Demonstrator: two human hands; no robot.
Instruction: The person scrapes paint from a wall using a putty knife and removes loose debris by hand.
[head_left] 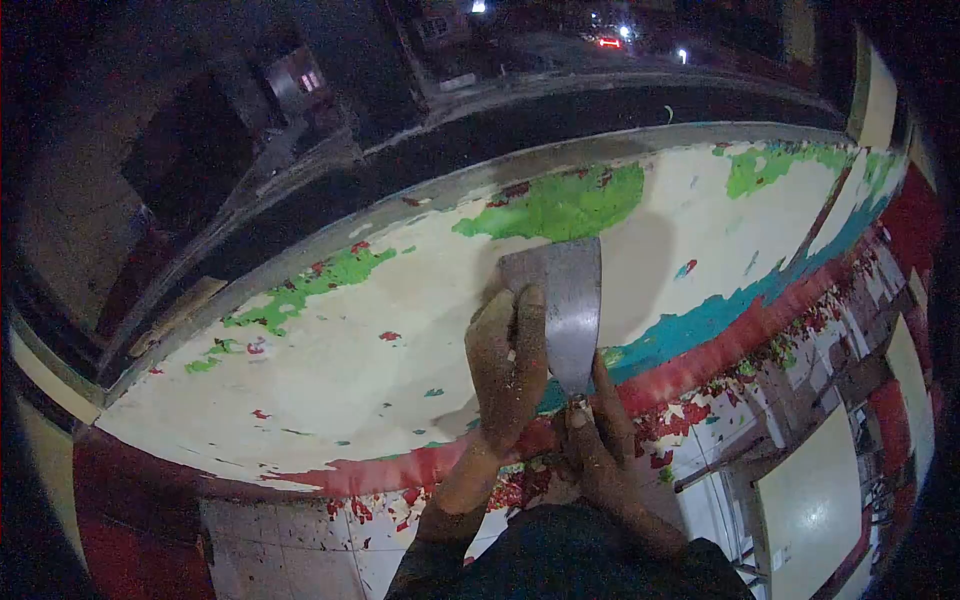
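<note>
A wide metal paint scraper (574,315) is over the pale windowsill, its broad blade pointing away from me near a green patch. My right hand (600,455) is closed around its lower end, hiding most of the handle. My left hand (505,365) is closed at the blade's left edge, with thumb and fingers against the metal. Under the scraper, the sill (340,385) shows bare whitish surface, with leftover green paint (565,205) toward the window, a teal strip (690,335) and red paint (390,475) along the near edge.
Red and green paint flakes (690,420) litter the tiled floor below the sill. A pale flat panel (815,495) stands at the lower right among dark metal legs. A dark window frame (400,160) borders the sill, with lights (625,33) in the night outside.
</note>
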